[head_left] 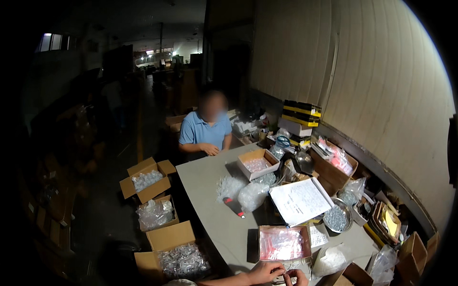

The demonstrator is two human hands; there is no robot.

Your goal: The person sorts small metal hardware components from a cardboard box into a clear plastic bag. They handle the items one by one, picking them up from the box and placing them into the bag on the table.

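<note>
At the near edge of the table, my left hand [267, 273] and my right hand [297, 277] are close together with fingertips bent inward. Both look closed in a pinch; whatever is between the fingers is too small to make out. Just beyond them lies an open box [284, 244] of clear plastic bags with red markings. To the right of my hands sits a clear plastic bag [330, 260] with whitish contents. Beyond the box rests a clipboard [301, 201] with a handwritten sheet.
A person [206, 126] in a blue shirt sits across the table [200, 176]. On it are loose clear plastic pieces [231, 188], a red-and-black tool [234, 208], and a metal bowl [350, 224] of small metal parts. Open cartons [171, 234] stand along the left side.
</note>
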